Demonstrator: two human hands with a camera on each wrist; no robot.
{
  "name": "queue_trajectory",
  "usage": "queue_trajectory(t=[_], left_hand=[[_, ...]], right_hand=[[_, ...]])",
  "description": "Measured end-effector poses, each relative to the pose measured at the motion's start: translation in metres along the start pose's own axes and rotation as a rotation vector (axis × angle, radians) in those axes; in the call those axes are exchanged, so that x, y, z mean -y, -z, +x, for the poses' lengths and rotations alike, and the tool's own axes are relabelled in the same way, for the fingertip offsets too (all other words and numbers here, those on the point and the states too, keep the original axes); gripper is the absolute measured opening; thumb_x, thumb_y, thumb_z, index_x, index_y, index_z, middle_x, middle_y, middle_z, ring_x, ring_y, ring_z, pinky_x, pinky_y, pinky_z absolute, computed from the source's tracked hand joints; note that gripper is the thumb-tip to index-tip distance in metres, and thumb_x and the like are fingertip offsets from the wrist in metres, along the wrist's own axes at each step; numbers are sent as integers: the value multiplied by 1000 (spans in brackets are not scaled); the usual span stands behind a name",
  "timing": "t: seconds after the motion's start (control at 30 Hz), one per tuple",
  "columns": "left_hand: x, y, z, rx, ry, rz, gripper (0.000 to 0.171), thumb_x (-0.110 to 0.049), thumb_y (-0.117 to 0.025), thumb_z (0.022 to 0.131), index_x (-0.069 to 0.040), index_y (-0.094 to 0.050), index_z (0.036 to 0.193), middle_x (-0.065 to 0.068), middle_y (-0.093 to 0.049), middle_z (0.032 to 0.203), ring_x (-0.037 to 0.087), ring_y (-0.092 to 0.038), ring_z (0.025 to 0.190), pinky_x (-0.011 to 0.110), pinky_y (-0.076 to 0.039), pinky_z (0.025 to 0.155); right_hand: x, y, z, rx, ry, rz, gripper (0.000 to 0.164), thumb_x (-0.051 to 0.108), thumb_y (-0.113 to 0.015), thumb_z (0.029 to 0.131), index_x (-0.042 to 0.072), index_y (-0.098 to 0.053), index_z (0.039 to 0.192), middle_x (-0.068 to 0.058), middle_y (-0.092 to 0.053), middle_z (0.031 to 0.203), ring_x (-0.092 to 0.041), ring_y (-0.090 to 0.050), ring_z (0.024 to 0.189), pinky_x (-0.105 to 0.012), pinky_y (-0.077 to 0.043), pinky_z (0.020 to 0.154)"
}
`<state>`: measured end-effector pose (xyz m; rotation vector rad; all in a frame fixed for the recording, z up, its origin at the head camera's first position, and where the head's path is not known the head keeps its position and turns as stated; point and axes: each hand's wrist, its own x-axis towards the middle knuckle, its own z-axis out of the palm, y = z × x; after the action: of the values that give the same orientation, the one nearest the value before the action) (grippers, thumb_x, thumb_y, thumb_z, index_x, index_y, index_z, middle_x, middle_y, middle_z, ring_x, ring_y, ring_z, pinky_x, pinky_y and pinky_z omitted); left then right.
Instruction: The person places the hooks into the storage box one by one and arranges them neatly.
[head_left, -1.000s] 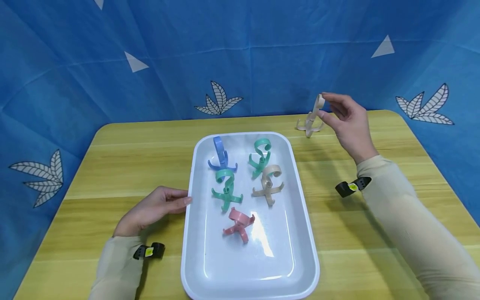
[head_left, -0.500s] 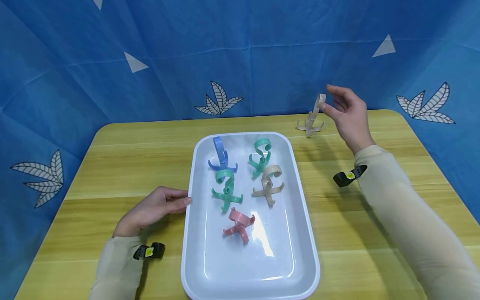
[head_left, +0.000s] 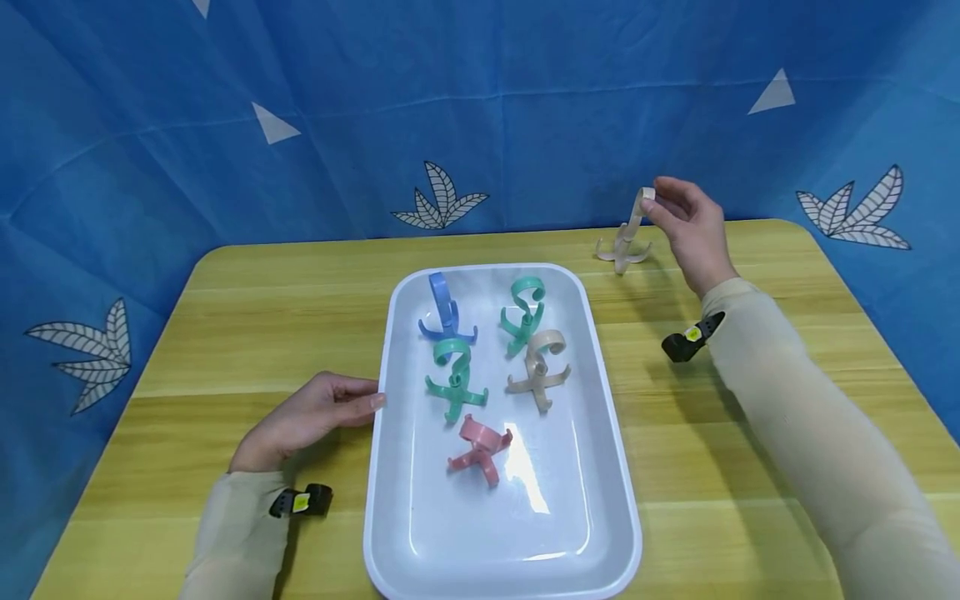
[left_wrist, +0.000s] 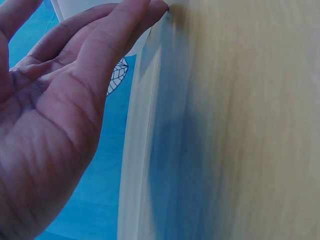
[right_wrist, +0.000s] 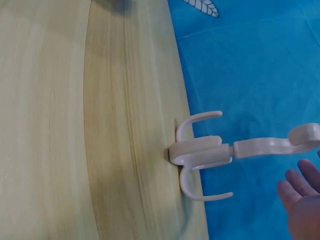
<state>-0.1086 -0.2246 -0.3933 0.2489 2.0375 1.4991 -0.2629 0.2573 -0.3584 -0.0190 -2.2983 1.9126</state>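
Observation:
In the head view, a cream multi-prong hook hanger point(head_left: 624, 243) stands upright on its prongs at the table's back edge. My right hand point(head_left: 693, 233) has thumb and index finger at its curled top, apparently pinching it. The right wrist view shows the same hanger point(right_wrist: 202, 155), with the other fingers beside its loop and the pinch cut off by the frame. My left hand point(head_left: 318, 417) holds the left rim of a white tray point(head_left: 378, 467), thumb at the rim. In the left wrist view, that hand point(left_wrist: 65, 110) reaches up toward the tray.
Inside the tray stand a blue hook hanger point(head_left: 447, 321), two green hangers point(head_left: 457, 387), another cream hanger point(head_left: 538, 379) and a red one point(head_left: 480, 454). The wooden table point(head_left: 262, 333) ends at a blue patterned cloth point(head_left: 525, 150) behind.
My right thumb and index finger spread off the cream hanger's top half a second ago, then came back closer around it. The left hand and tray stay as they were.

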Motion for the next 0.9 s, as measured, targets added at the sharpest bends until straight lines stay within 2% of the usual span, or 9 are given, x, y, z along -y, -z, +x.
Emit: queue_trajectory(t=[0.1,0.23,0.5,0.67,0.8,0.9], left_hand=[[0,-1,0,3,1,-5,45,-27,-62,99,6,-60,130,17,-64,123,26,-62,112,38,-51,96],[2,-1,1,10,-13,-15,44,-24,-61,100,8,-59,130,19,-64,124,26,-62,113,37,-51,96],[4,-1,2,8,-20,-14,45,-25,-61,100,8,-58,131,19,-63,125,27,-61,114,39,-51,96],[2,-1,3,3,3,-25,46,-28,-62,99,6,-59,131,17,-64,124,27,-62,113,39,-51,96],[1,0,3,10,-9,-33,44,-26,-62,99,5,-60,131,17,-64,124,26,-61,114,38,-51,96],[2,0,2,18,-25,-35,43,-24,-61,100,6,-59,130,17,-64,124,26,-61,114,37,-51,96]], right_hand=[[-4,0,2,10,-13,72,59,23,-67,95,5,-44,146,-14,-43,147,-19,-43,132,-22,-39,107],[-8,-2,3,18,-22,99,60,25,-66,95,4,-43,147,-13,-45,144,-20,-43,130,-23,-39,107],[-9,-5,7,34,-40,88,59,27,-62,98,6,-41,148,-13,-42,145,-21,-40,132,-27,-38,108],[-11,-3,9,31,-35,173,54,18,-64,97,0,-45,144,-12,-51,132,-21,-49,122,-28,-45,103],[-12,-1,8,48,-22,243,50,12,-67,94,-1,-49,138,-7,-56,121,-18,-55,114,-28,-48,100],[-12,0,6,67,-5,268,47,12,-69,93,0,-51,135,-7,-58,118,-18,-57,112,-28,-48,99]])
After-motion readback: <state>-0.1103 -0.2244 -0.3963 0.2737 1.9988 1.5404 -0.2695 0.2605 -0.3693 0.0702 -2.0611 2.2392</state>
